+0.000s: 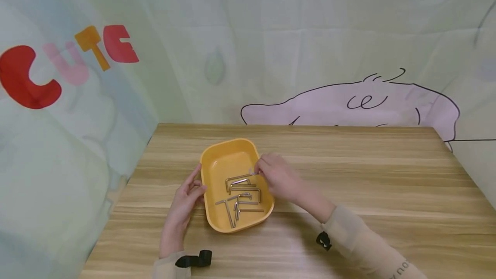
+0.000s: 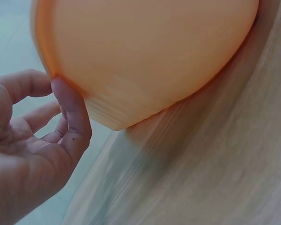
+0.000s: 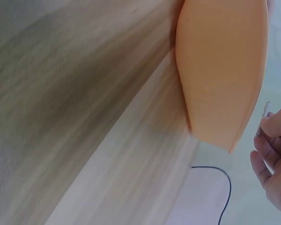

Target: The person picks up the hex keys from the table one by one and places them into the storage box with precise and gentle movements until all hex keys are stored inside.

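A yellow plastic tray [image 1: 228, 158] stands on the table, turned slightly. Several silver L-shaped hex keys [image 1: 249, 211] lie across one another in its near half. My left hand [image 1: 185, 203] holds the tray's left side; in the left wrist view, the thumb and index fingertip of the left hand [image 2: 42, 136] meet at the tray's rim [image 2: 44, 42]. Over the right rim, my right hand [image 1: 280, 178] pinches a hex key between thumb and fingers. In the right wrist view only a short metal end of that hex key [image 3: 263, 117] shows; the fingers cover the rest.
The wood-grained table [image 1: 348, 175] extends to the right of the tray and in front of it. A printed cloth backdrop [image 1: 193, 55] hangs behind the table and along its left side. Black bands [image 1: 193, 260] sit on both sleeved wrists.
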A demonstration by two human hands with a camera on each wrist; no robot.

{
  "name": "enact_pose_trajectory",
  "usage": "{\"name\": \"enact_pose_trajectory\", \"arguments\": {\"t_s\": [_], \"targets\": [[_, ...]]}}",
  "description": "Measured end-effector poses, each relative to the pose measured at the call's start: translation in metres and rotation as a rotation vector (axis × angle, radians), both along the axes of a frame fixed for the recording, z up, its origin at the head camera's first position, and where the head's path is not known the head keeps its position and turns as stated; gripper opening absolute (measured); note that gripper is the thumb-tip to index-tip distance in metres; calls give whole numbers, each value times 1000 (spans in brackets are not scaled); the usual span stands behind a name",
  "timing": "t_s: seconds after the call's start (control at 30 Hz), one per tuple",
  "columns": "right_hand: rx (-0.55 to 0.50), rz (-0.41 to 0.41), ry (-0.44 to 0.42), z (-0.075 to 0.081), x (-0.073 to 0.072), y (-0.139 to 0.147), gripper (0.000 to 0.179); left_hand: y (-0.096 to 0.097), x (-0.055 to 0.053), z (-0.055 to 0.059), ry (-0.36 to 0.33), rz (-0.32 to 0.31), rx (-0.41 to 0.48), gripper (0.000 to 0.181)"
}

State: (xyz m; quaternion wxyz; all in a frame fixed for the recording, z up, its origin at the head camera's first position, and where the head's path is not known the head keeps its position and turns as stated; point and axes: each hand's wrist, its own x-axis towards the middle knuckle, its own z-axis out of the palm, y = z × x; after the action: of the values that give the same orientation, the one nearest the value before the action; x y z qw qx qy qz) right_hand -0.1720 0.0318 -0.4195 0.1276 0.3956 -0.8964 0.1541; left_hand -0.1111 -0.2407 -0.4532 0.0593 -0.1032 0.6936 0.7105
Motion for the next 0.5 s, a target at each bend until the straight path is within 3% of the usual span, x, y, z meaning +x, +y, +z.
{"name": "enact_pose_trajectory", "arguments": {"t_s": [0.3,0.5], "targets": [[44,33,-16,3,11,-12,22,-1,0,-1,-11,3,-3,67],[60,48,2,0,15,-20,38,-1,0,0,3,3,-7,67]]}}
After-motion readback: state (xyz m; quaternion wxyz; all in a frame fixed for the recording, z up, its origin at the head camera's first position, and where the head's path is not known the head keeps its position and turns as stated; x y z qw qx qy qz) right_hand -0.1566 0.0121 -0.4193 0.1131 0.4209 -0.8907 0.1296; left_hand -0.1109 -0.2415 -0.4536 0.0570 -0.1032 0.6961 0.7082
